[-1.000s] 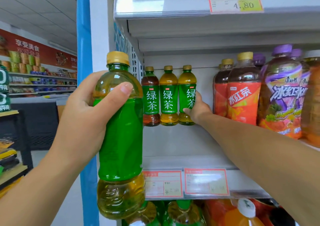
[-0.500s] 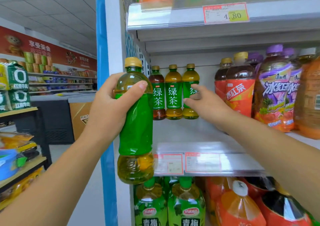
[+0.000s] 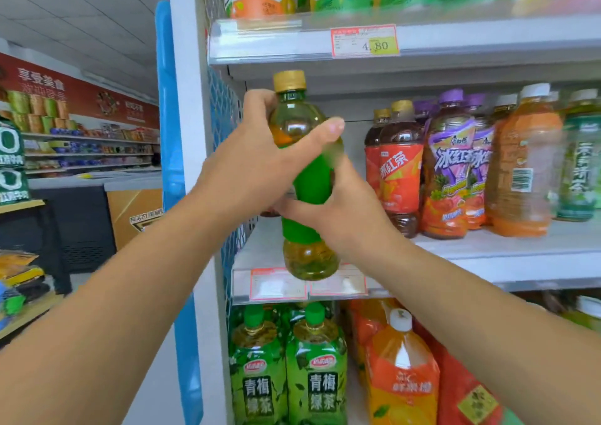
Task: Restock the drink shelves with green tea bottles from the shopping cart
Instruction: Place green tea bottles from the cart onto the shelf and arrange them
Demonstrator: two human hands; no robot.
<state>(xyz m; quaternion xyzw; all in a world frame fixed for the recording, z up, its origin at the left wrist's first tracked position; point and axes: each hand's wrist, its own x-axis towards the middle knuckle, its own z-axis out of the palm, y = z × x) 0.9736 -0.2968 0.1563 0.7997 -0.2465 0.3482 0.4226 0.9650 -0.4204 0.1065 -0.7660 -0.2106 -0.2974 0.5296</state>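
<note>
Two hands, left hand (image 3: pixel 257 171) above and right hand (image 3: pixel 341 219) below, grip one green tea bottle (image 3: pixel 312 180), not yet on the shelf (image 3: pixel 487 255).

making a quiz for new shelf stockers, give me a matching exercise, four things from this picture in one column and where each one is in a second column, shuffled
Things:
1. green tea bottle
2. purple-capped bottle
3. 4.80 price tag
4. green-capped bottle

Places:
A. under the middle shelf
B. on the front edge of the upper shelf
C. held by the left hand and right hand
D. standing on the middle shelf

Pairs: 1-C, 2-D, 3-B, 4-A
</note>
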